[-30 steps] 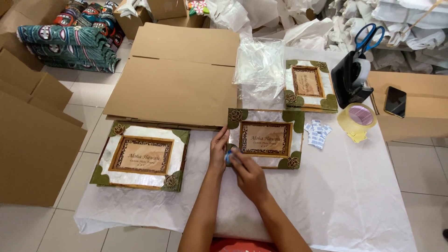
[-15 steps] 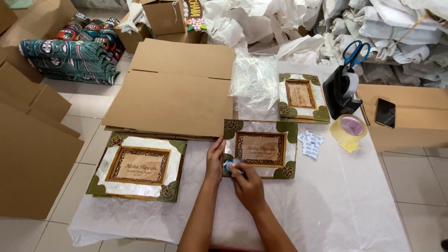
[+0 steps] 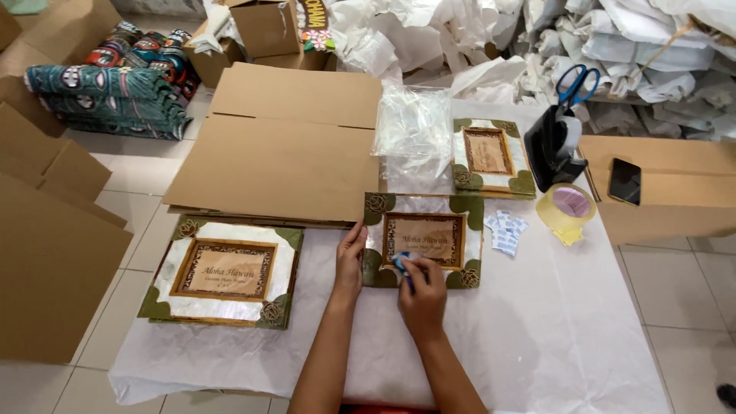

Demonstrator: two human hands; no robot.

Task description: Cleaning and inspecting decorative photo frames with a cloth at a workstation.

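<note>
My left hand (image 3: 350,261) steadies the middle frame (image 3: 424,240), fingers flat; my right hand (image 3: 421,295) pinches a small blue sticker (image 3: 402,263) onto its lower-left corner, not yet pressed flat.

1. Left hand (image 3: 349,257): bare, no glove, ring or watch visible.
2. Right hand (image 3: 422,295): bare too, nothing on fingers or wrist.
3. Both forearms uncovered up to the frame's bottom edge; no sleeves in view.
4. Strip of red garment at bottom edge between the arms.

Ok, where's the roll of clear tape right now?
In the head view, the tape roll sits on the white-covered table at right, between the black tape dispenser and small blue-and-white packets.
</note>
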